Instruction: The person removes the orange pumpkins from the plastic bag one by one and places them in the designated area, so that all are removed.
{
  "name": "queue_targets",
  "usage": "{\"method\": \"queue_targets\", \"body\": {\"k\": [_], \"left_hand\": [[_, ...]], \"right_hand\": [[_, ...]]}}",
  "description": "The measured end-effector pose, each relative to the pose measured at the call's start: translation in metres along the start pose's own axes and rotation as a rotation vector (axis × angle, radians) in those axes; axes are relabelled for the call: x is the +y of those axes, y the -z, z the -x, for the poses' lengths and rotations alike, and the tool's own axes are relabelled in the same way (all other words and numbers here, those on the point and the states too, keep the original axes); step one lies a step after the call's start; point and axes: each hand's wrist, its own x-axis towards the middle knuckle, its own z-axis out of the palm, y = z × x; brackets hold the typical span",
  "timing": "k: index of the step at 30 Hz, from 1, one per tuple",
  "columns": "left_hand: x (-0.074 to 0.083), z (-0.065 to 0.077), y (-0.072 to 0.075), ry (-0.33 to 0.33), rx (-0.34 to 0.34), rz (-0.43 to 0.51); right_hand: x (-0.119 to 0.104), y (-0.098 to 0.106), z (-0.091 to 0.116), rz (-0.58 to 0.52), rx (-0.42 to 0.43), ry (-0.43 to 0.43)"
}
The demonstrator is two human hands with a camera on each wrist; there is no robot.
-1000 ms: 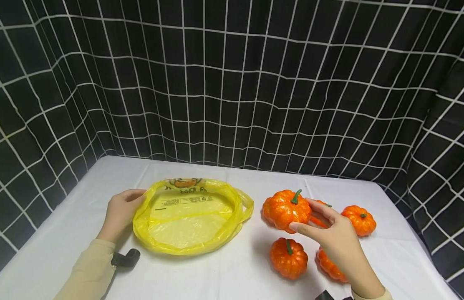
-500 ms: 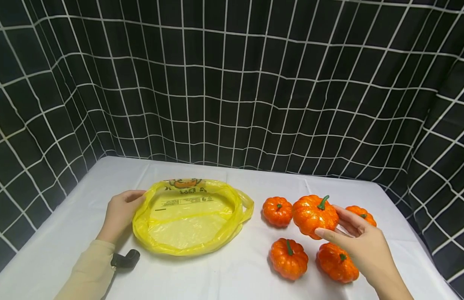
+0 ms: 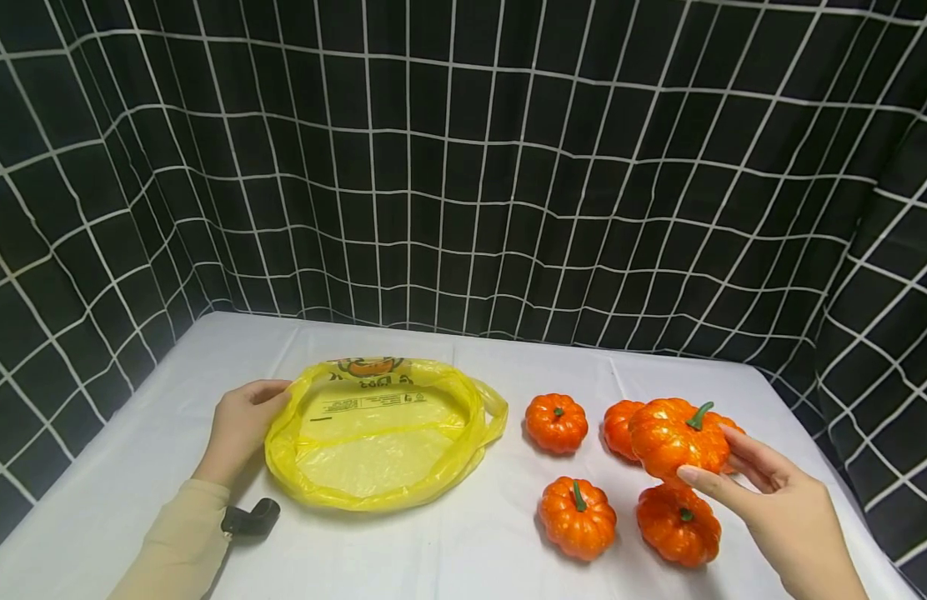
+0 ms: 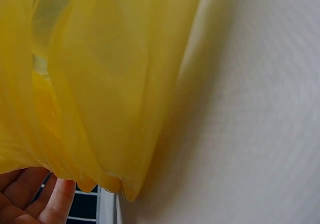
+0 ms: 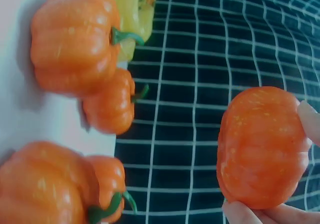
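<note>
My left hand [image 3: 242, 429] grips the left rim of a yellow plastic bag [image 3: 377, 454], which lies on the table with its mouth spread wide. In the left wrist view, the fingers [image 4: 56, 199] show at the gathered edge of the bag [image 4: 105, 84]. At the right, my right hand [image 3: 786, 504] pinches an orange pumpkin [image 3: 673, 437] with a green stem, thumb on the near side and fingers on the far side. This pumpkin [image 5: 265, 146] is held up above the table and, in the head view, overlaps other pumpkins behind it.
On the white-covered table [image 3: 478, 550] sit several more pumpkins: one right of the bag [image 3: 557, 423], one nearer the front [image 3: 578, 518], one at front right [image 3: 679, 527] and one partly hidden behind [image 3: 618, 429]. A dark grid-patterned curtain [image 3: 463, 167] surrounds the table.
My right hand has carried the pumpkin to the right, from over the back-left pumpkin to the right-hand group. The left hand and the bag have stayed still.
</note>
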Motion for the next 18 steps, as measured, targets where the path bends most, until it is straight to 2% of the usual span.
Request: {"method": "queue_targets", "body": {"k": [9, 18], "left_hand": [[0.000, 0.000, 0.001, 0.008, -0.008, 0.002], [0.000, 0.001, 0.000, 0.025, -0.011, 0.008]], "right_hand": [[0.009, 0.012, -0.001, -0.054, 0.132, -0.094], [0.027, 0.020, -0.007, -0.056, 0.187, -0.145]]}}
